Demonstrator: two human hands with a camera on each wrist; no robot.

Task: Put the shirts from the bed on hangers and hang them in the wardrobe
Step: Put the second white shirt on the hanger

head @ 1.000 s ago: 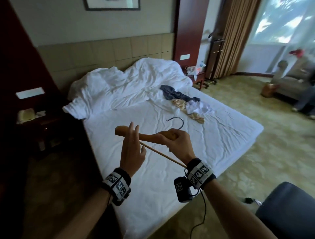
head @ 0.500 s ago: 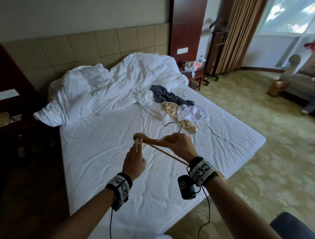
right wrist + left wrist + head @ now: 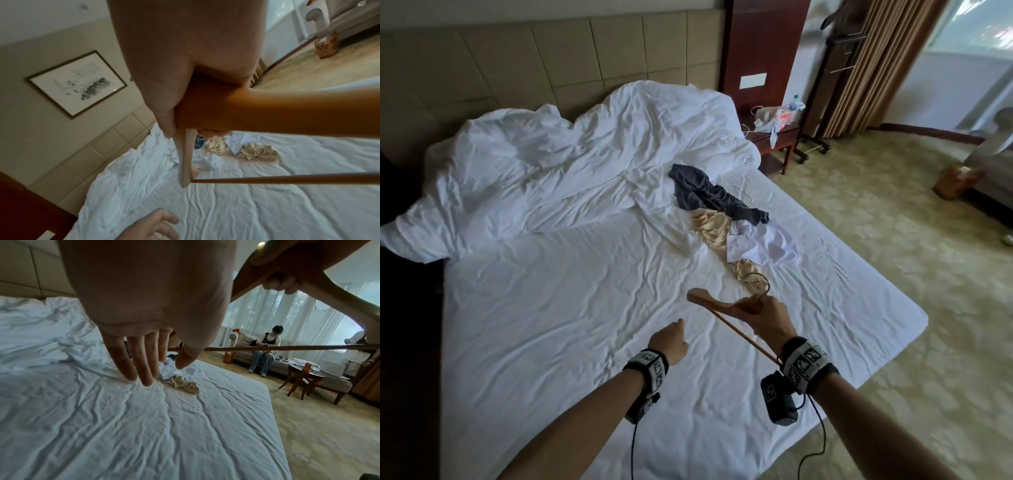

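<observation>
My right hand (image 3: 763, 313) grips a wooden hanger (image 3: 714, 301) at its middle, just under the metal hook (image 3: 765, 286), and holds it above the white bed (image 3: 571, 308). In the right wrist view the hanger (image 3: 267, 113) fills the centre with its thin bar (image 3: 287, 179) below. My left hand (image 3: 669, 341) hangs free to the hanger's left, fingers straight (image 3: 141, 363) and holding nothing. Beyond the hanger, crumpled shirts lie on the sheet: a dark grey one (image 3: 709, 193), a beige one (image 3: 714, 228) and a white one (image 3: 767, 246).
A rumpled white duvet (image 3: 558, 161) covers the head of the bed. A bedside table (image 3: 774, 137) with clutter stands at the far right corner. Patterned carpet (image 3: 914, 267) lies to the right. A person sits on a sofa (image 3: 265, 350) by a round table (image 3: 308, 378).
My left hand has let go of the hanger's end and dropped lower. The right hand has carried the hanger forward toward the shirts as the view closed in on the bed.
</observation>
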